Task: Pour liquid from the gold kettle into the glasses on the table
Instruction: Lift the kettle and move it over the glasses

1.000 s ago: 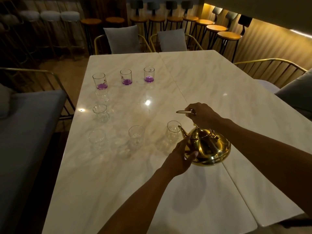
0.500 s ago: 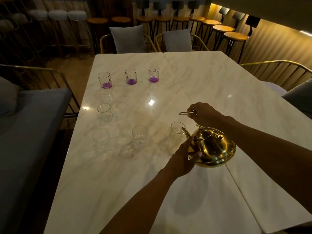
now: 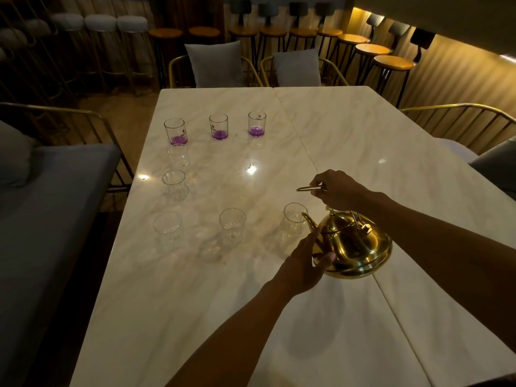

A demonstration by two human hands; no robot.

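One gold kettle is hanging above the counter. Three glasses with purple liquid are standing in the far row, and four empty clear glasses are standing nearer. Two hands are showing.

Worktop fills centre frame. 3 glasses in a row upper left: left, middle, right, each with liquid in the bottom. Below them 1 glass at left edge. Lower row of 3: left, middle, right. Kettle right of centre, spout over the right glass, between left hand below and right hand above. Chairs behind the worktop, bench left.
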